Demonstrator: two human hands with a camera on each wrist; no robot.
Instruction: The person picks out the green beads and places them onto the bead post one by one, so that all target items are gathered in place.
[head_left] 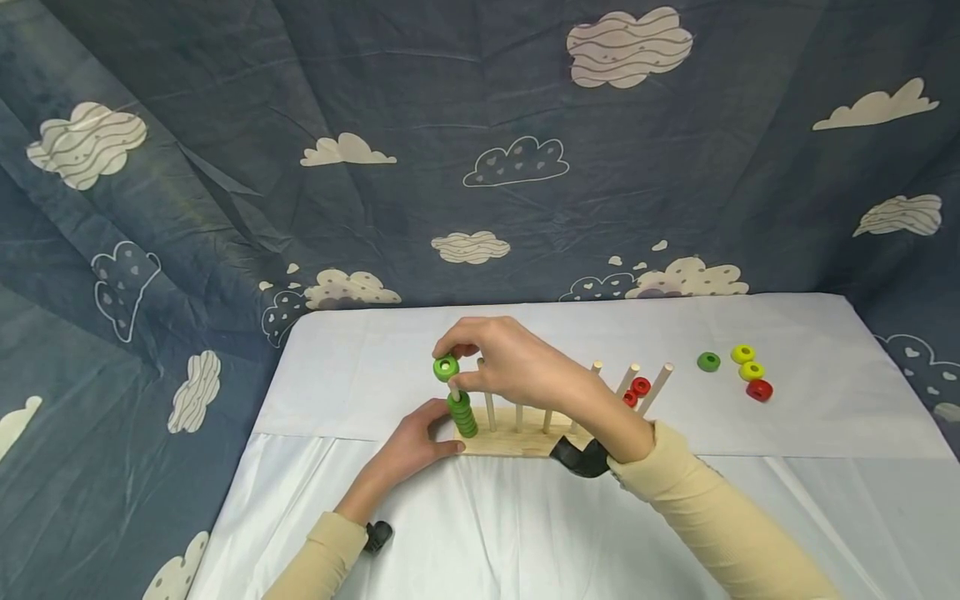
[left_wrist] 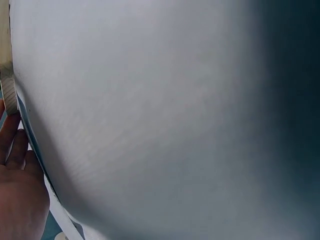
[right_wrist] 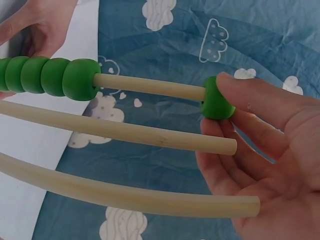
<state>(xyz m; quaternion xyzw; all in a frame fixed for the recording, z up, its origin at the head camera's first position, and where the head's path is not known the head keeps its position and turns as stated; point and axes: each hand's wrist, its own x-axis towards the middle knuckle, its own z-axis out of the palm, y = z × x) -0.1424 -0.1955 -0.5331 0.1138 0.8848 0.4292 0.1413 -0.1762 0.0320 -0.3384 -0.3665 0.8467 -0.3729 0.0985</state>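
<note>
A wooden peg stand has a flat base (head_left: 517,448) and a row of upright pegs. My right hand (head_left: 521,362) pinches a green bead (head_left: 446,367) between thumb and fingers at the top of the leftmost peg. In the right wrist view, that peg's tip (right_wrist: 150,86) meets the hole of the held bead (right_wrist: 218,100). Lower on the same peg sits a stack of several green beads (head_left: 462,415). At the stand's left end, my left hand (head_left: 412,442) holds the base, thumb at the front edge and fingers behind. The left wrist view shows its fingers (left_wrist: 17,150) by the wood.
Two red beads (head_left: 641,386) lie behind the right-hand pegs. Farther right on the white cloth (head_left: 825,417) are a loose green bead (head_left: 708,362), two yellow beads (head_left: 743,354) and another red bead (head_left: 759,390). A dark cloud-patterned curtain (head_left: 420,208) hangs behind the table.
</note>
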